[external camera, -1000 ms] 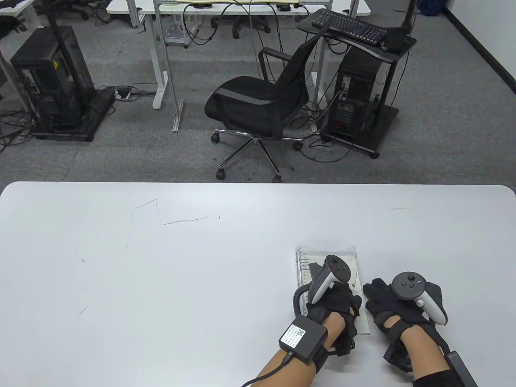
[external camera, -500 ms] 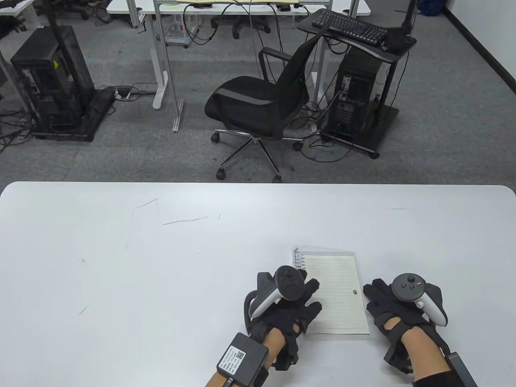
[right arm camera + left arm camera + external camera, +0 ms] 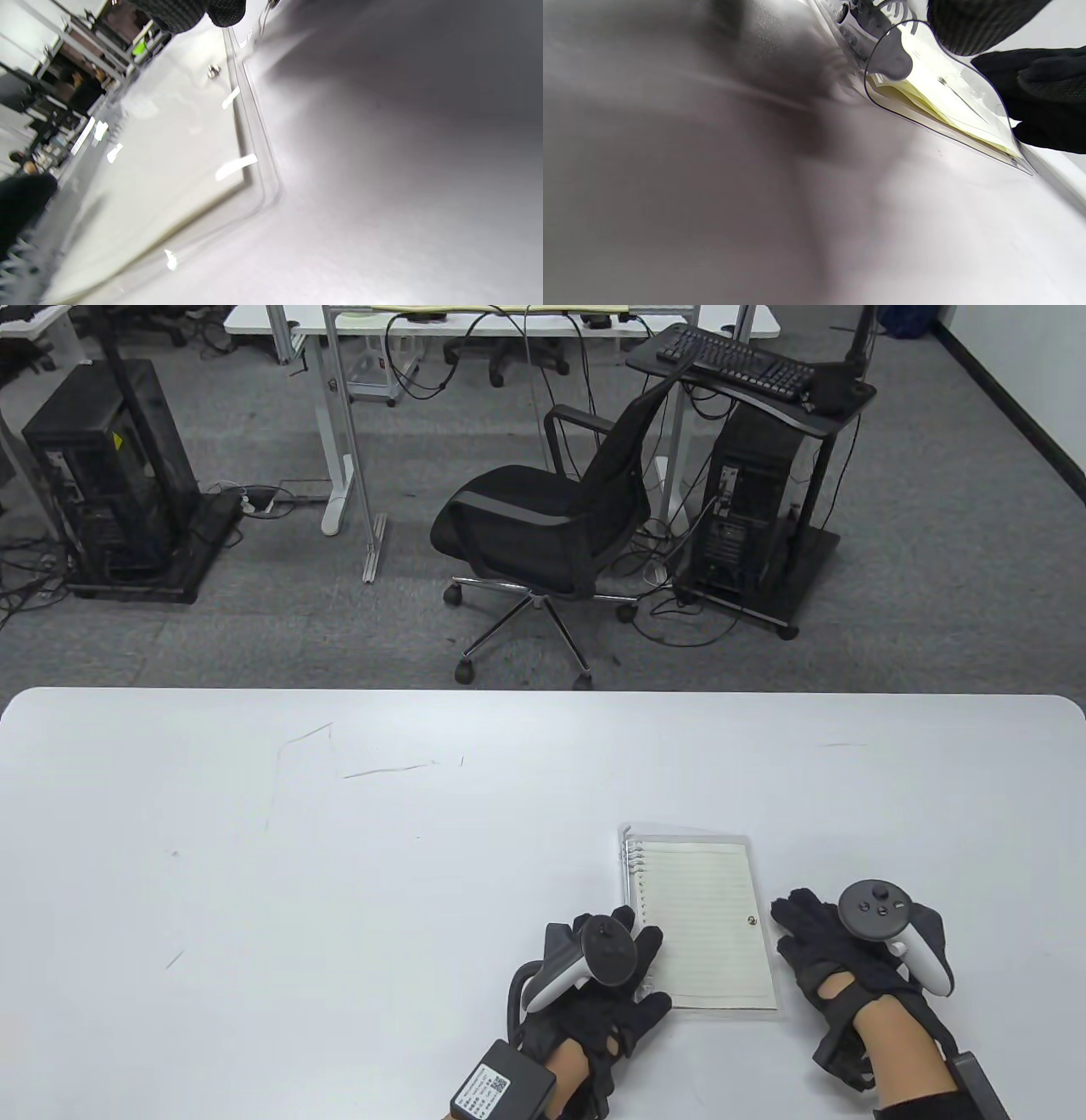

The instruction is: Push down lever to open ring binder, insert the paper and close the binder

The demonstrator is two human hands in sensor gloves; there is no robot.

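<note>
The ring binder (image 3: 702, 922) is lying closed on the near right of the table (image 3: 339, 857), holding lined paper (image 3: 708, 929) under its clear cover. The left hand (image 3: 607, 984) and right hand (image 3: 827, 954) are resting at either side, fingers relaxed, gripping nothing.

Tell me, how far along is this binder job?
It looks near the end. The ring binder lies flat on the table with its clear cover down over lined paper, the rings showing along its left edge. The left hand rests at the near left corner, and the right hand lies beside the right edge. Whether the rings are snapped shut cannot be told, so that check may remain.
</note>
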